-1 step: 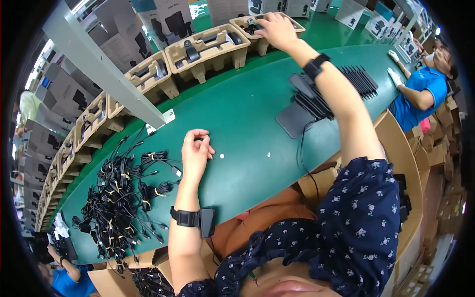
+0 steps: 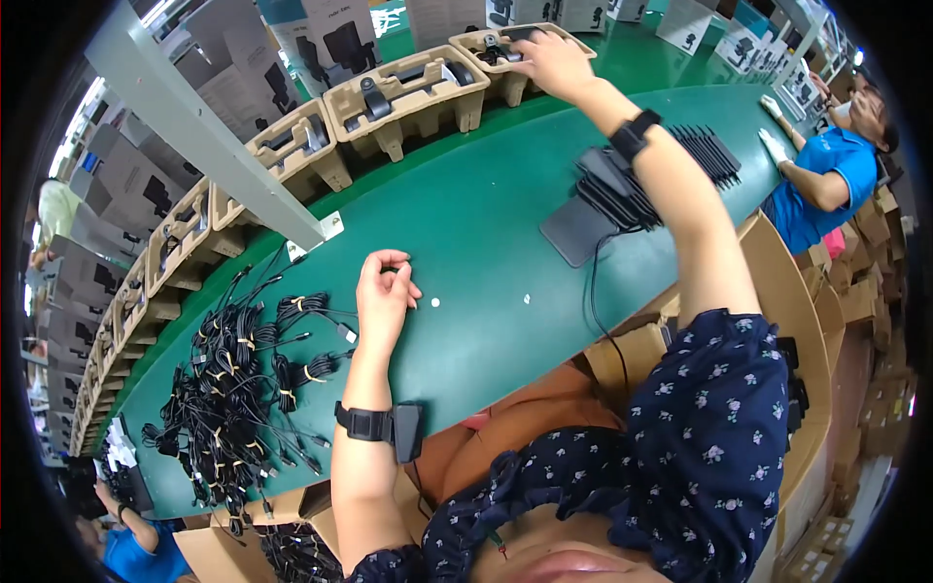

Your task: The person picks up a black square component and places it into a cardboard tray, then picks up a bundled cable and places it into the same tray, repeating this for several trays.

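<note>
Right hand (image 2: pixel 552 60) rests on the far pulp tray (image 2: pixel 505 60); left hand (image 2: pixel 384 296) beside cables (image 2: pixel 243 379)

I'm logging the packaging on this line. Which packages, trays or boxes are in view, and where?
Tan moulded pulp trays: row along the green table's far edge; right hand reaches into one.
Grey printed cartons: standing behind the trays.
Brown cardboard boxes: stacked at the right.

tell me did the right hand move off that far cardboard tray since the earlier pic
No. The right hand rests on the same far cardboard tray, unshifted against it.
</note>
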`<state>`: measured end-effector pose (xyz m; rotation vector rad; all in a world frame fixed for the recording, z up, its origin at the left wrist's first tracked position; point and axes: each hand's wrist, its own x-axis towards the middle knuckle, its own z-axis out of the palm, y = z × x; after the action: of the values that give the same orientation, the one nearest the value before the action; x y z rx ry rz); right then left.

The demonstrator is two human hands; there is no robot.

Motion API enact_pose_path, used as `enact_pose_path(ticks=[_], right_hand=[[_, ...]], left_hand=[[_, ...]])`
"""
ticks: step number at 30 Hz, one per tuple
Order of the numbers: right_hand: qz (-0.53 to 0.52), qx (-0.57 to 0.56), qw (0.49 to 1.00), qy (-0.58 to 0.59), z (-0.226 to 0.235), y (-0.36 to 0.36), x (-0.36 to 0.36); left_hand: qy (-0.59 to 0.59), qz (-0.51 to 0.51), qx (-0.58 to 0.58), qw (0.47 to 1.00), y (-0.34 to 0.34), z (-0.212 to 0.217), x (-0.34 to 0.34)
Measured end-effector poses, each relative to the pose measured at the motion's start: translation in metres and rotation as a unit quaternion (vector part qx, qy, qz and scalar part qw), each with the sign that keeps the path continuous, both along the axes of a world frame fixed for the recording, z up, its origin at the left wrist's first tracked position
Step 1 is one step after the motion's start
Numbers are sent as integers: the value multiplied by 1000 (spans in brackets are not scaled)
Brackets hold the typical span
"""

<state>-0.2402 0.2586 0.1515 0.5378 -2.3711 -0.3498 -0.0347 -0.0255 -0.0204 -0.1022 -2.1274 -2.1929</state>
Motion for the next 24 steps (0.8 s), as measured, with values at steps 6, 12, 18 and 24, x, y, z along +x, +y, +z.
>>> enact_pose_path(ticks=[6, 12, 18, 24], right_hand=[[-85, 49, 957, -272, -7, 59, 91], [87, 81, 949, -292, -46, 63, 141], [76, 128, 915, -375, -56, 35, 150], [89, 99, 920, -368, -61, 12, 125]], left_hand=[[11, 5, -18, 1000, 8, -3, -5], [28, 14, -41, 999, 5, -8, -3], [30, 14, -44, 998, 6, -10, -6], [19, 14, -42, 999, 7, -10, -7]])
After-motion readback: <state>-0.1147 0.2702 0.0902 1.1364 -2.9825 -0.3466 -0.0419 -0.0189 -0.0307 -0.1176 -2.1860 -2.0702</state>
